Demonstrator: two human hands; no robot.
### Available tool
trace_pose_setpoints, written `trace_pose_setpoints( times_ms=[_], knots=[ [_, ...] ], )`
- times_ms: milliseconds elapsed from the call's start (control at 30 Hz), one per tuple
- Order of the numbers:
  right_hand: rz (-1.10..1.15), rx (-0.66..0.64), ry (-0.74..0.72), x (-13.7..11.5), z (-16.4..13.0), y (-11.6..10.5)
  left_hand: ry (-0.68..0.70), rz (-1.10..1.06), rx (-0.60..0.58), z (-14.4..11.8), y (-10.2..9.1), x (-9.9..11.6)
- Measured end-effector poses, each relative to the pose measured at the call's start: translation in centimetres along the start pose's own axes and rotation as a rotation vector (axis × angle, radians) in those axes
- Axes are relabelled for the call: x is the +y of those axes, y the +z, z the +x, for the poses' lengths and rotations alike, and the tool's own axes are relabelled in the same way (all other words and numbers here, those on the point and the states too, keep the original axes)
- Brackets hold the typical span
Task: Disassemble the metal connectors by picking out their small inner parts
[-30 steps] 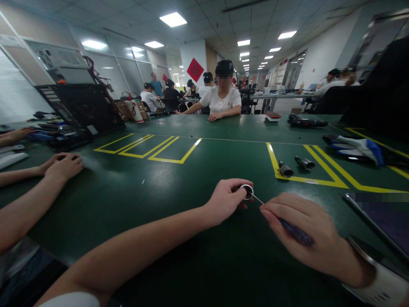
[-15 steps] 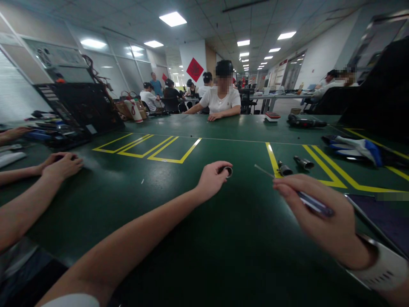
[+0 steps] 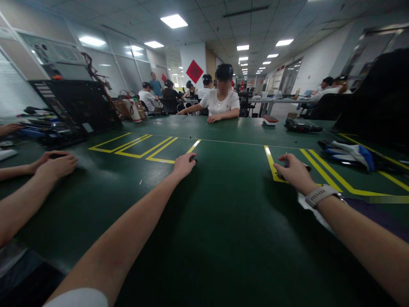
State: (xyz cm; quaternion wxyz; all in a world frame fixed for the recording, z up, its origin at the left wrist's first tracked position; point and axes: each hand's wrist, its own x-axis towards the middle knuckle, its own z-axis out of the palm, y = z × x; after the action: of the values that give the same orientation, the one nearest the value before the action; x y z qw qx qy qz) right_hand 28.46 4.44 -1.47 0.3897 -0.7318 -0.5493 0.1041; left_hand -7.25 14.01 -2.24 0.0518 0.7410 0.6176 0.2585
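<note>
Both arms stretch far out over the green table (image 3: 223,238). The left hand (image 3: 183,165) is closed on one small dark ring-shaped part (image 3: 193,160) at its fingertips, just short of the near end of a yellow line (image 3: 194,146). The right hand (image 3: 295,172) lies well apart to the right, curled around a thin tool that is mostly hidden; only a bit of dark handle (image 3: 307,168) shows past the knuckles, over the yellow-marked box. A co-worker's two hands (image 3: 56,164) rest by the left edge.
</note>
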Motion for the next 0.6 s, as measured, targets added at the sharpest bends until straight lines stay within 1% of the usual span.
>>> trace_pose_setpoints(
  times_ms=[167,333,433,500,533,600],
  knots=[
    [0.106,-0.095,0.031,1.1,0.6,1.3,-0.008,0.017,-0.020,-0.1,0.3,0.4],
    [0.237,-0.242,-0.024,0.6,-0.4,1.1,-0.023,0.012,0.001,-0.4,0.2,1.0],
    [0.275,-0.330,-0.065,0.0,-1.3,0.5,-0.034,0.022,0.074,-0.8,-0.2,1.4],
    [0.289,-0.374,-0.081,-0.4,-2.0,0.2,-0.017,0.024,0.147,-1.2,-0.5,2.0],
    [0.296,-0.400,-0.089,-0.6,-2.4,0.1,0.009,0.016,0.182,-1.5,-0.7,2.6],
    [0.315,-0.459,-0.109,-1.2,-3.5,-0.1,0.132,-0.048,0.244,-2.4,-0.9,4.2]
  ],
)
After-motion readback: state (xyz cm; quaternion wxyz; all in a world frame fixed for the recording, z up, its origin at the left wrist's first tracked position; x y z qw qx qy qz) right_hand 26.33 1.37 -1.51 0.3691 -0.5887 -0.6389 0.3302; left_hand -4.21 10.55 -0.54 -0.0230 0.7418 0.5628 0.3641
